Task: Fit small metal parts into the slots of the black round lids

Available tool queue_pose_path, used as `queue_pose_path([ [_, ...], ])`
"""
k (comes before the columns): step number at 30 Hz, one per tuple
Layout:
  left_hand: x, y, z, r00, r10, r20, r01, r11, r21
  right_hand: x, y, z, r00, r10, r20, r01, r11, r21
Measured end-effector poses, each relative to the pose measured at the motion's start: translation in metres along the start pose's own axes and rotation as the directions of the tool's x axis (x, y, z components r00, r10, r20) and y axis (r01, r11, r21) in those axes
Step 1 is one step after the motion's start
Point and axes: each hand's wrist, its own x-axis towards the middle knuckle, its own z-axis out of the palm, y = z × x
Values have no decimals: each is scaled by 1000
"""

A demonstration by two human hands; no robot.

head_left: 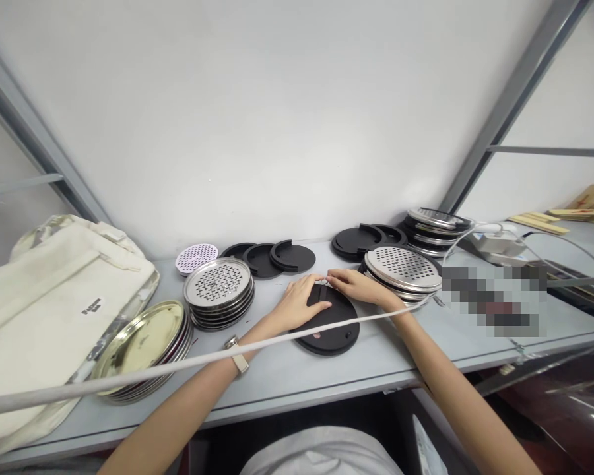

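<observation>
A black round disc (329, 333) lies on the shelf in front of me, with a raised part and small round marks on its face. My left hand (299, 305) grips its far left side, thumb across the top and fingers at the far rim. At that same rim, my right hand (359, 288) has its fingers pressed together, meeting the left fingertips. Whatever sits between them is too small to make out. Just behind are several black discs with curved rims (293, 256). Close by my right wrist stands a stack of perforated silver discs (403, 267).
A white cable (178, 363) crosses low in front of my forearms. Leftward are another perforated stack (218, 284), gold-topped round plates (141, 343) and a cream cloth bag (39, 310). A power strip (499, 244) and wooden pieces (539, 221) lie right. Grey posts (509, 86) flank the shelf.
</observation>
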Motion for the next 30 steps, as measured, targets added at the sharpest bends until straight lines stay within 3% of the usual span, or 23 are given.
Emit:
queue_pose_path([
  [13, 0, 0, 0, 1000, 6, 3, -6, 1000, 6, 2, -2, 2, 999, 13, 30, -13, 1000, 1],
  [20, 0, 2, -2, 1000, -7, 9, 7, 1000, -5, 3, -7, 6, 998, 26, -54, -27, 999, -30],
  [30, 1, -1, 1, 1000, 5, 0, -5, 1000, -19, 5, -4, 8, 999, 30, -24, -31, 997, -64],
])
